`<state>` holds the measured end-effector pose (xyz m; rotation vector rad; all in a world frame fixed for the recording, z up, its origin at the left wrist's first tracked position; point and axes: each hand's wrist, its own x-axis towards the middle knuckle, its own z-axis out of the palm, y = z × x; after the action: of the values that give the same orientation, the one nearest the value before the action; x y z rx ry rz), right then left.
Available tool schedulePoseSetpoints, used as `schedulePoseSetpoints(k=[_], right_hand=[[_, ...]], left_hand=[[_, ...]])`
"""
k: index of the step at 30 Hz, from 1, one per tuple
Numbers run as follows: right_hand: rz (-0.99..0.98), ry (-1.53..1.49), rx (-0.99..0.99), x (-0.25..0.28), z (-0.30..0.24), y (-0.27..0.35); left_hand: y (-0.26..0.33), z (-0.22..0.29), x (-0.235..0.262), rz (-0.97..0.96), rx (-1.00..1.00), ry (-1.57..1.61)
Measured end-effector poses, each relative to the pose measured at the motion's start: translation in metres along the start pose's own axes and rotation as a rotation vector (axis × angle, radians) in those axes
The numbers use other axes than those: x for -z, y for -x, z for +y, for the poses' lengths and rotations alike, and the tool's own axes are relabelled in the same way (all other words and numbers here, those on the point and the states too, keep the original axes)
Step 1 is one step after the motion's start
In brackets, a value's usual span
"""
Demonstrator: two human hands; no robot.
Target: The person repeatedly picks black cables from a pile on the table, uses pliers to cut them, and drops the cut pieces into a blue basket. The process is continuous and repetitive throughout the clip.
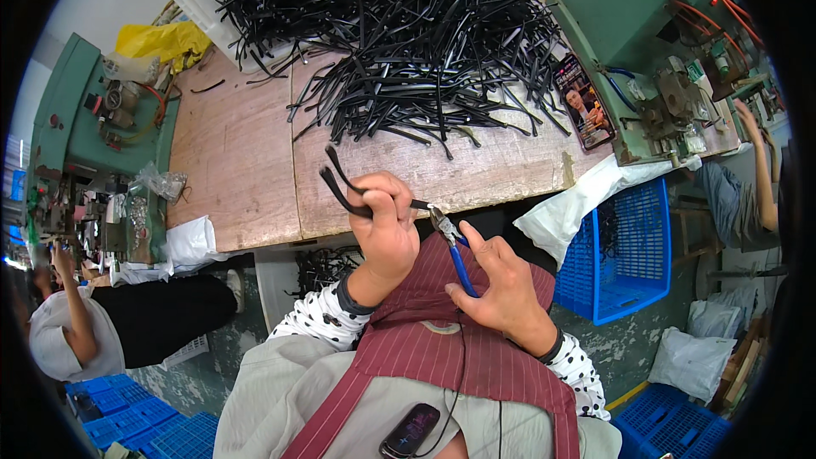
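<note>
My left hand (pixel 388 236) is closed round a couple of thin black strips that look like eyeglass temples (pixel 343 191). Their curved ends stick out to the left, and a dark end shows past the fingers on the right. In my right hand (pixel 508 291) is a pair of pliers (pixel 461 265) with blue handles. The metal jaws are at that right end of the strips; whether they grip it I cannot tell. Beyond both hands, a large heap of similar black temples (pixel 408 59) covers the far part of the wooden table (pixel 234 161).
Green machines stand at the left (pixel 110 127) and right (pixel 629 8) of the table. A phone-sized printed card (pixel 584 102) lies by the right machine. Below the table's right edge is a blue crate (pixel 629 263) beside a white sack (pixel 561 221). Another person (pixel 76 323) works at far left.
</note>
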<state>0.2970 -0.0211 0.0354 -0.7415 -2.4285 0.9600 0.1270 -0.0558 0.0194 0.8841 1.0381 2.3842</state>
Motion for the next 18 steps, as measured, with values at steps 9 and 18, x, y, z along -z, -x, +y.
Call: schedulePoseSetpoints(k=[9, 18], right_hand=[[-0.130, -0.045, -0.073, 0.005, 0.002, -0.005], [-0.109, -0.143, -0.233, 0.001, 0.013, 0.001]], left_hand=[[0.004, 0.001, 0.004, 0.076, 0.125, -0.042], [-0.033, -0.038, 0.030, 0.105, 0.373, -0.290]])
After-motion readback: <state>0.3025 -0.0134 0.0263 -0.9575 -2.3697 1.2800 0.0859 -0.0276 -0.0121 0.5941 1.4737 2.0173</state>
